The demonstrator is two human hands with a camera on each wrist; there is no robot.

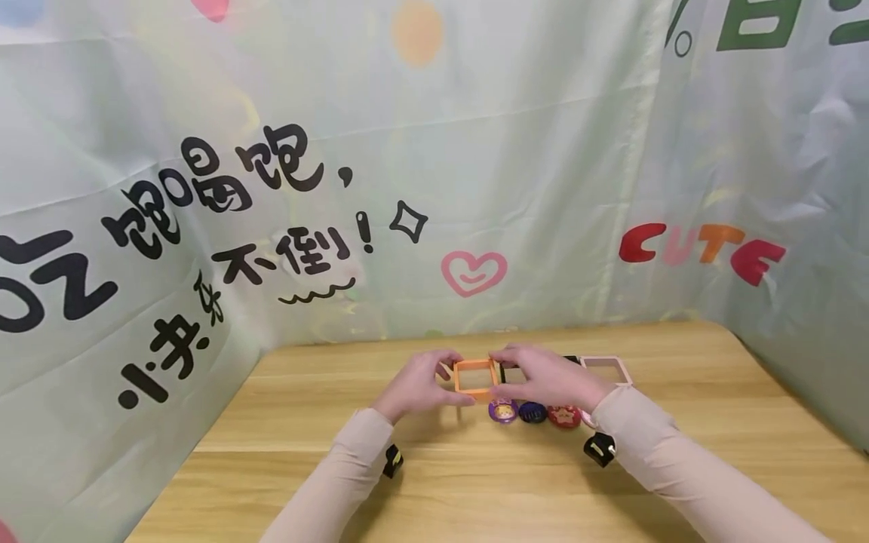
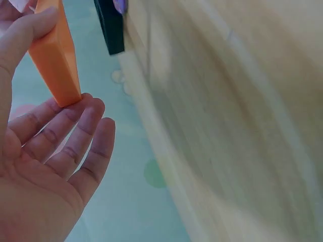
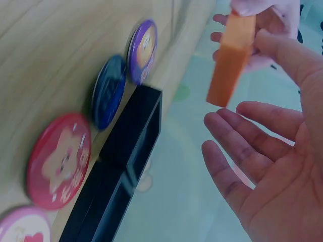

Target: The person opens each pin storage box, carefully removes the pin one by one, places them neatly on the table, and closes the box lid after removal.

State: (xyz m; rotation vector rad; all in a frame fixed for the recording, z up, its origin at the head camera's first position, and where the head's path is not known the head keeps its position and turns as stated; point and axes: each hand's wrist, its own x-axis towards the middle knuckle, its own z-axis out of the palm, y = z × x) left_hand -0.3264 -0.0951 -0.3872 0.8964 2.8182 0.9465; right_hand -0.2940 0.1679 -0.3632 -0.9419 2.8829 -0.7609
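Head view, nearest first: two pale sleeves run up the wooden table, each with a small black clip-like thing beside it, one by the left sleeve and one by the right sleeve. Beyond them the left hand and the right hand meet on the orange square frame, held between them just above the table. Just nearer than the frame lies a row of round badges: a purple badge, a dark blue badge and a red badge. To the frame's right, partly behind the right hand, sits a black frame, and further right a pink frame. Behind everything hangs a printed cloth backdrop.

The left wrist view shows what the head view hides: the left hand pinches the orange frame edge-on, thumb on its upper side and fingertips under its lower corner, the other fingers relaxed.

The right wrist view adds the right hand, thumb on the orange frame's side and the fingers spread loosely below it; whether they touch it cannot be told. Here the badges lie flat beside two black frames set end to end, and a pink badge shows at the row's end.
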